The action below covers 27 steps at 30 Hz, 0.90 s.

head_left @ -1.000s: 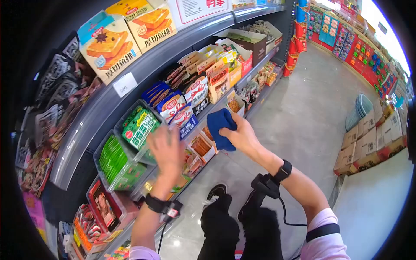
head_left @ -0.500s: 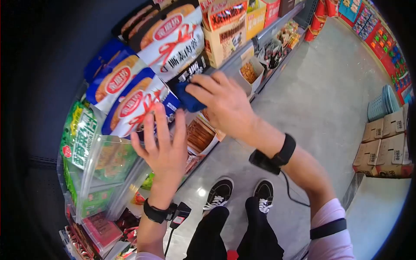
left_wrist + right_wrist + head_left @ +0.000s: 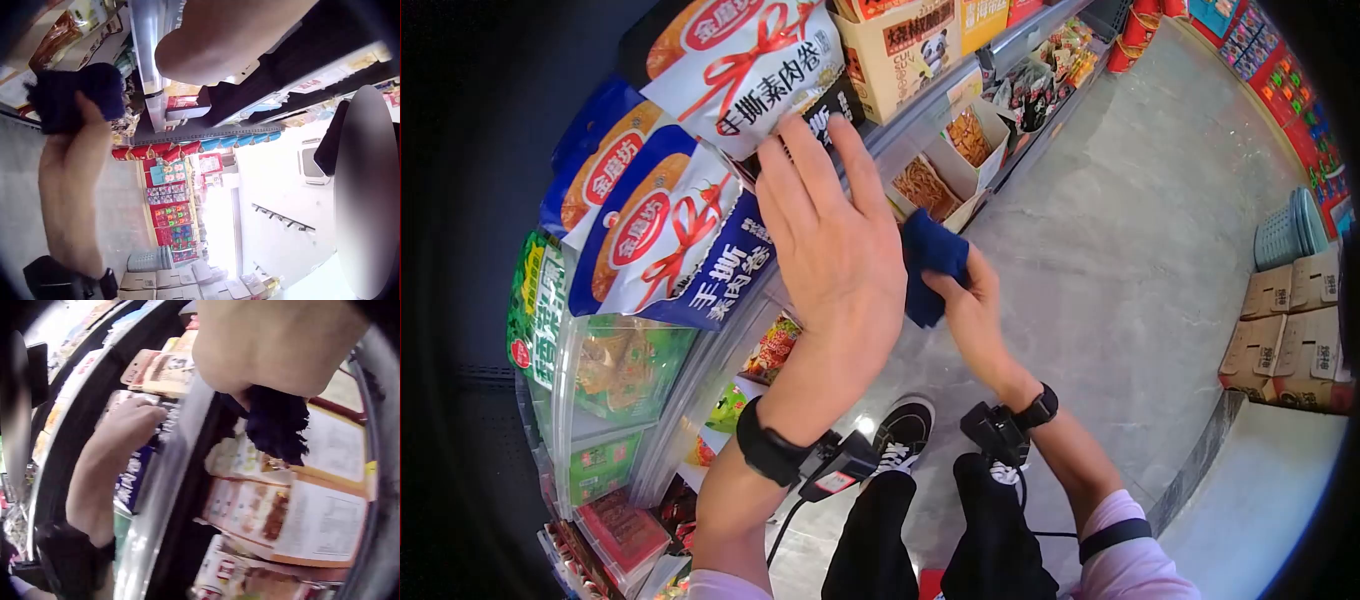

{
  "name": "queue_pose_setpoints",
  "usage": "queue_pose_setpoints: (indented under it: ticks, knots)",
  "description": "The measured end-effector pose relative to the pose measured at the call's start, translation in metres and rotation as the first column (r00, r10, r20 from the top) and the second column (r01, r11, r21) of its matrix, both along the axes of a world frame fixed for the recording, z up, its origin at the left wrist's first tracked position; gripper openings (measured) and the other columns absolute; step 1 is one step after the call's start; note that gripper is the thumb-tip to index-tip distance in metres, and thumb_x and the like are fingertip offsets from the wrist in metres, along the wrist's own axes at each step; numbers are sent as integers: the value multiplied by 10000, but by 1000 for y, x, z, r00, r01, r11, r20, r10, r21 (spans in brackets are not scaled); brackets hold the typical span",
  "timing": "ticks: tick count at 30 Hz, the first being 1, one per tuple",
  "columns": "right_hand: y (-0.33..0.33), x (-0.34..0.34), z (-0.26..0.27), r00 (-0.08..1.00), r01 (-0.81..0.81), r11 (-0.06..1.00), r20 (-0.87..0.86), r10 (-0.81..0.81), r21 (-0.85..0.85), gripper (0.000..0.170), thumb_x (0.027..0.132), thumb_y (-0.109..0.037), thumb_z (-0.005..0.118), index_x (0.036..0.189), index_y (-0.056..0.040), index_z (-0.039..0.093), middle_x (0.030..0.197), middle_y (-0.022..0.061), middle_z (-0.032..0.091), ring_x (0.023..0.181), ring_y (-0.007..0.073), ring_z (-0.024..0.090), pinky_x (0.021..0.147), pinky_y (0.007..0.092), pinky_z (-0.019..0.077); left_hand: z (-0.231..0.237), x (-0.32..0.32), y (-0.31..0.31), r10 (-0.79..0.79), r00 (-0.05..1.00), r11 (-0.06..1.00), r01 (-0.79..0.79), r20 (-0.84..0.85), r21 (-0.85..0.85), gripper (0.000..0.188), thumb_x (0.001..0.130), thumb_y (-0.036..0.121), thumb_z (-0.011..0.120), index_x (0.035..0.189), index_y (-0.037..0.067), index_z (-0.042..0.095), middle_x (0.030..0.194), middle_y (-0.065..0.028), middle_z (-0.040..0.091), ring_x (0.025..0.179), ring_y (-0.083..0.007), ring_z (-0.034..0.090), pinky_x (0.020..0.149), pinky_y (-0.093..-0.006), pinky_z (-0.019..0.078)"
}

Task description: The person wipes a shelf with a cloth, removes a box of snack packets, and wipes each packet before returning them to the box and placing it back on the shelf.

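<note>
My right hand (image 3: 977, 312) grips a folded dark blue cloth (image 3: 927, 265), thumb pressed on its near face, out past the shelf's front edge. In the right wrist view the cloth (image 3: 278, 428) hangs below the hand, its edge frayed. My left hand (image 3: 830, 235) reaches over the shelf edge with fingers extended. Its fingertips lie against the lower front of a white snack bag (image 3: 765, 75) and the black display box (image 3: 840, 108) holding it. Left of that hand stand blue-and-white snack bags (image 3: 655, 225) in a blue box (image 3: 735, 260).
Green packets in a clear plastic bin (image 3: 615, 375) stand further left. A beige panda box (image 3: 905, 60) is beyond the left hand. Below sit trays of brown snacks (image 3: 925, 185). Cartons (image 3: 1285, 330) and stacked baskets (image 3: 1285, 230) stand across the grey floor (image 3: 1080, 250).
The left hand has moved from before the green bin, past the blue bags, to the black box. The right hand went in to the shelf with the cloth, then drew back. The view came closer.
</note>
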State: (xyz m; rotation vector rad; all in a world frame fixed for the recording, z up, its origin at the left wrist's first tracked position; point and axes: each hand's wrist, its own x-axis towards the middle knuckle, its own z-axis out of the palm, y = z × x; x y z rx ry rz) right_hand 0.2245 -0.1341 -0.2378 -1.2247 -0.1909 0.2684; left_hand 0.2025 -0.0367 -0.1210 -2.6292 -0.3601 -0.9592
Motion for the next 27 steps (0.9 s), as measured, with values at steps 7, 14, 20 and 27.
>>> queue_pose_setpoints:
  ticks: [7,14,20,27]
  knots:
    - [-50,-1,-39,919,-114,993,-384,93,-32,316,737,41,505,1038,-26,572,765,27,590,590,108,544,500,242,428,9,27,8,107,978,974,-139,180,180,312,750,80,497,1034,-45,478,919,-144,476,902,-281,456,771,-359,329]
    - [-61,-10,-57,858,-233,971,-483,176,-60,332,729,-6,549,1059,-25,575,856,29,617,735,112,574,652,243,459,24,27,4,112,987,979,-130,113,157,250,750,208,618,840,-9,535,872,-122,481,896,-282,458,803,-429,301]
    - [-53,-6,-29,876,-231,972,-443,192,-35,340,752,-24,565,1092,-20,546,866,20,603,744,93,556,666,231,455,37,12,-9,12,999,998,-15,52,60,213,791,191,592,857,-5,547,869,-143,501,876,-311,482,803,-440,312]
    - [14,51,37,975,31,989,214,-61,142,383,768,-63,580,1111,26,434,969,120,543,881,198,529,774,314,425,-22,-44,-14,-441,895,881,447,75,-152,295,693,63,641,966,8,546,992,-117,529,979,-286,489,852,-398,318]
